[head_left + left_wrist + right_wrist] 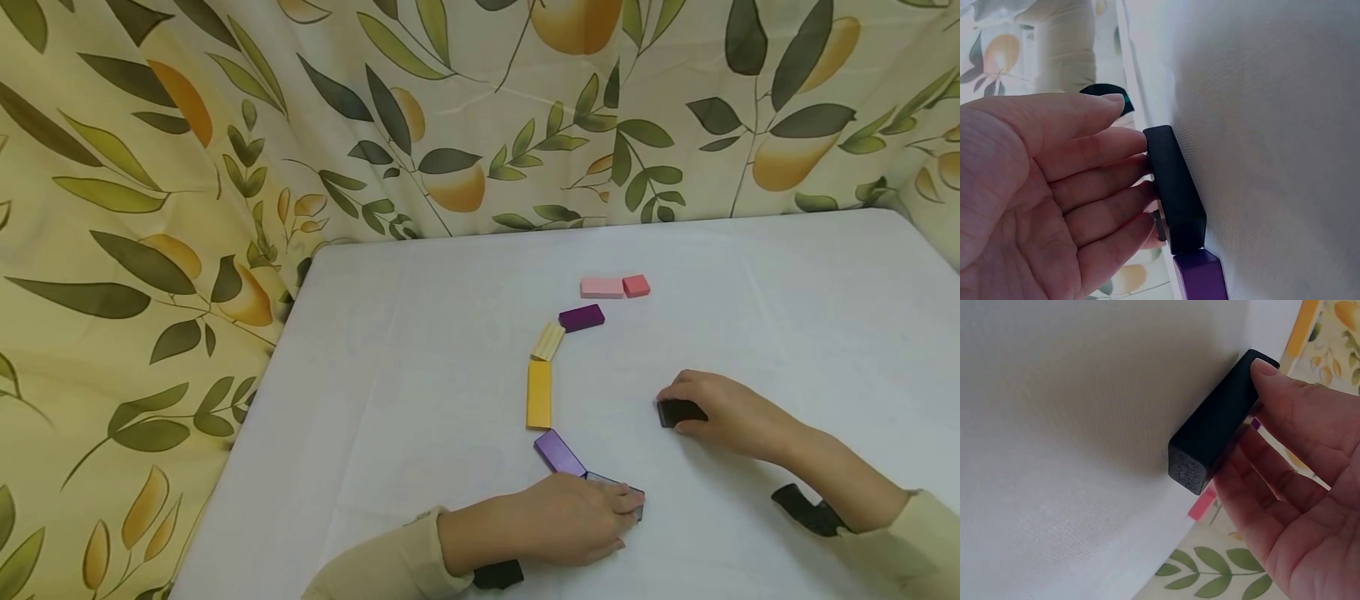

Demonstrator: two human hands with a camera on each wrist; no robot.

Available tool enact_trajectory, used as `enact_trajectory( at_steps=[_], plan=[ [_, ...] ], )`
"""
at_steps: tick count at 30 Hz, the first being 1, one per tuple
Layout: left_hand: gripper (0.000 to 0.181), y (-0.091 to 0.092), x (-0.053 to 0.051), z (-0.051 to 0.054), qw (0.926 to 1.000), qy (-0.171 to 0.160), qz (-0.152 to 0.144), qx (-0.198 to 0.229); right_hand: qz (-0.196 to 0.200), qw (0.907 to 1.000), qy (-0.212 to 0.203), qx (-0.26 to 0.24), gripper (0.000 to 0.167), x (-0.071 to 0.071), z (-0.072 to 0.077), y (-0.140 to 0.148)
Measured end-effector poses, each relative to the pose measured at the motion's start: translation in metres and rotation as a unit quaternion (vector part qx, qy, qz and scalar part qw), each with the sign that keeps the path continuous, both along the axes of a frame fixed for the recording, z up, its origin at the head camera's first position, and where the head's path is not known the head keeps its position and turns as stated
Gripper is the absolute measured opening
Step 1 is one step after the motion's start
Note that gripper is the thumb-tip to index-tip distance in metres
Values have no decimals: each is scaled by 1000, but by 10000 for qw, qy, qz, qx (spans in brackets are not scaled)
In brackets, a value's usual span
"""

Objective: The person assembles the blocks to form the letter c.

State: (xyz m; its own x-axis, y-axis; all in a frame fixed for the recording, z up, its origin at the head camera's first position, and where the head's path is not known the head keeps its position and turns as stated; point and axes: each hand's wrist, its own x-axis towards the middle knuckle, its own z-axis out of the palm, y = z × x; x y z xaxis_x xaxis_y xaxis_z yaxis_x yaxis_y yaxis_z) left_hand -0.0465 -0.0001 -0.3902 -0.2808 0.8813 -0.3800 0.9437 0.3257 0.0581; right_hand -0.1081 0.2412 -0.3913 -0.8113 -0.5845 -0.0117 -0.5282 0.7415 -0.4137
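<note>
My left hand (566,517) rests over a dark block (1175,187) at the near end of a curved row, and hides much of it in the head view. In the left wrist view its fingers are nearly straight, their tips against the block's side, the thumb apart from it. A purple block (559,452) meets that block's end. To the right of the row, my right hand (738,417) pinches a black block (1219,415) between thumb and fingers. The block lies lengthwise, at or close to the white cloth.
The row runs on through a yellow block (538,394), a cream ridged block (549,342), a dark purple block (582,317), a light pink block (602,287) and a coral block (637,286). Dark objects show below the left wrist and the right wrist. A patterned curtain (487,125) hangs behind the table.
</note>
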Motion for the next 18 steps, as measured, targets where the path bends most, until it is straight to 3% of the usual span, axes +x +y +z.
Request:
enact_trajectory(
  at_steps=[18],
  plan=[
    [43, -1, 2, 0, 9998, 172, -8, 26, 169, 9997, -100, 150, 32, 19, 0, -7]
  ],
)
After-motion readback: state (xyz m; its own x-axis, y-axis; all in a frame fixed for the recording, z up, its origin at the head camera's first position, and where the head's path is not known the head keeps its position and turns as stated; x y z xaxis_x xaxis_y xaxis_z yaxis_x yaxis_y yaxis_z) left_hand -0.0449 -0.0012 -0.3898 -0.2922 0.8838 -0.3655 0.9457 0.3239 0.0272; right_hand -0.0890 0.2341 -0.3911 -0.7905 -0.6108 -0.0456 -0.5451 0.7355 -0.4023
